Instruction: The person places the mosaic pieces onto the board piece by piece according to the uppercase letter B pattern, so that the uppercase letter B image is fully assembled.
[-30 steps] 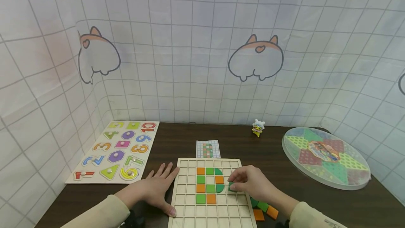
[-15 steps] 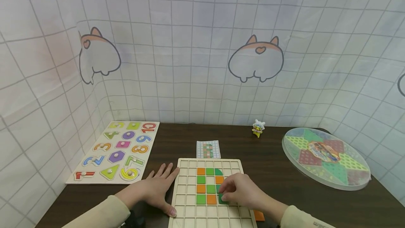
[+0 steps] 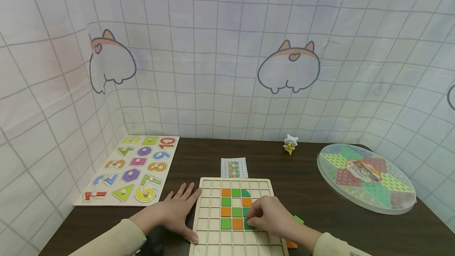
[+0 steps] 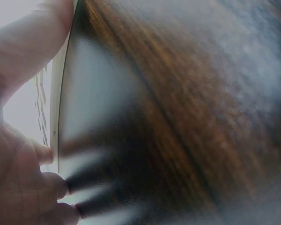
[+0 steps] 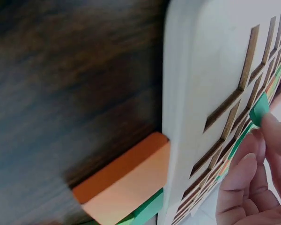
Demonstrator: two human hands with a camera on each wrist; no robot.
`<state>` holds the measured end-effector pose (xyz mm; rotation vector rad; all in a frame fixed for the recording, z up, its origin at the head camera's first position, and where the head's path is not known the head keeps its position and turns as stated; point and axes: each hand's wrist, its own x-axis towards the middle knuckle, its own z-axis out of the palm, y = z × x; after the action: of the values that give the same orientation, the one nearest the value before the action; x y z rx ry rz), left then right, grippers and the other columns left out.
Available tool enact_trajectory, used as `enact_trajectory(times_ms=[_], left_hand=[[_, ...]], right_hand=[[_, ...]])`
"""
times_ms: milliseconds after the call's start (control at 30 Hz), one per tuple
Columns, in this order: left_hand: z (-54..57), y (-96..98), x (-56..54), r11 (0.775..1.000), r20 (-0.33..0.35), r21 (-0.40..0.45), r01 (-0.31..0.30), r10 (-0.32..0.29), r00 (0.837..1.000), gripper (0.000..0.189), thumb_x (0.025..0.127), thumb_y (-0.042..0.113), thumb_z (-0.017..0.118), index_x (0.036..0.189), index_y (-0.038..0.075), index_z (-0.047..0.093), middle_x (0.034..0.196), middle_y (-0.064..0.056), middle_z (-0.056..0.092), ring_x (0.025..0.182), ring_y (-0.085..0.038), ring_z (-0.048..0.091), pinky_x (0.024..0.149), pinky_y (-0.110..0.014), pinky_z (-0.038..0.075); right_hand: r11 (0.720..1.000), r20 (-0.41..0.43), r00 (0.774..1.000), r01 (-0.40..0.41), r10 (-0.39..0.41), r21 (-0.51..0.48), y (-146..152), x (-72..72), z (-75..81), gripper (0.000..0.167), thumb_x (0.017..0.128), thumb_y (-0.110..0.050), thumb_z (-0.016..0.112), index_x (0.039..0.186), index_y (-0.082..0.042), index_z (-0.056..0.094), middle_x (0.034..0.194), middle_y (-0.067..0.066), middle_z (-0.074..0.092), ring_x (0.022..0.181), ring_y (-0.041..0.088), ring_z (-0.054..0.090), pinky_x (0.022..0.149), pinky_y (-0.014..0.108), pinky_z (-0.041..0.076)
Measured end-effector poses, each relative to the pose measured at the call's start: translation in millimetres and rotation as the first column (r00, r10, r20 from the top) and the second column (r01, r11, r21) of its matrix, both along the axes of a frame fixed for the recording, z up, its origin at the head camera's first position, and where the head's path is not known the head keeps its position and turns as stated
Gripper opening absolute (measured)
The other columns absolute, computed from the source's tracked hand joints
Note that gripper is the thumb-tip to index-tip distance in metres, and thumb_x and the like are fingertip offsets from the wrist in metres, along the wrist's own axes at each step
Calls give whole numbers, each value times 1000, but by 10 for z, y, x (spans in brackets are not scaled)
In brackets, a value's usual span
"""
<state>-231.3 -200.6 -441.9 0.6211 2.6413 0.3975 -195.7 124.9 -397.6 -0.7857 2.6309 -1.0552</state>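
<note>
A pale wooden grid board (image 3: 209,238) lies on the dark table. Orange squares (image 3: 225,192), light green squares (image 3: 236,211) and dark green rounded tiles (image 3: 245,193) fill several of its cells. My left hand (image 3: 175,212) is spread flat along the board's left side, thumb at its edge. Between thumb and fingers my right hand (image 3: 271,216) pinches a dark green tile (image 3: 248,224) at the cell right of the lowest orange square. In the right wrist view that green tile (image 5: 259,110) looks tilted against the board, its far side partly hidden.
Loose orange (image 5: 126,180) and green tiles lie against the board's right edge, partly behind my right arm. Behind the board is a printed pattern card (image 3: 233,168). A number puzzle (image 3: 131,175) lies left, a round game board (image 3: 366,177) right, a small figurine (image 3: 290,144) at the back.
My right hand has moved left and nearer with the green tile, from the board's right side to the cell beside the lowest orange square. The left hand has stayed put.
</note>
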Motion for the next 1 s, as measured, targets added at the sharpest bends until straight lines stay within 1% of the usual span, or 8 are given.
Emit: enact_trajectory(times_ms=[167,433,700,867,1000], left_hand=[[11,-1,7,1000,1,5,-2,2,1000,145,56,91,72,166,19,11,172,-21,6,158,-47,2,118,-76,11],[22,4,5,1000,6,7,-2,1,1000,144,57,91,72,166,19,10,172,-20,6,158,-47,2,118,-75,11],[18,9,4,1000,1,-2,-4,4,1000,145,56,91,72,166,18,11,172,-20,6,158,-47,3,118,-75,11],[11,9,-2,1000,2,-6,-4,4,1000,145,56,91,71,166,19,11,172,-20,6,158,-47,3,118,-75,11],[5,6,-4,1000,-1,-8,-3,3,1000,145,56,91,72,166,19,11,172,-20,7,158,-47,3,118,-75,11]], right_hand=[[1000,6,1000,10,-11,14,2,6,-7,6,84,-5,81,80,-9,79,77,-3,74,68,1,59,62,22,50],[997,-18,998,54,-53,54,-17,20,-39,12,83,-6,83,74,-12,78,72,-6,72,66,2,55,58,23,46],[994,-22,997,77,-75,79,-6,38,-35,15,82,-8,84,71,-13,75,71,-7,70,65,3,52,58,23,44],[993,3,997,72,-73,91,16,47,-8,14,81,-7,84,72,-13,77,74,-6,72,70,5,55,61,24,46],[994,56,997,55,-60,92,46,42,21,9,85,-6,81,78,-13,79,84,-4,75,80,9,61,68,29,53]])
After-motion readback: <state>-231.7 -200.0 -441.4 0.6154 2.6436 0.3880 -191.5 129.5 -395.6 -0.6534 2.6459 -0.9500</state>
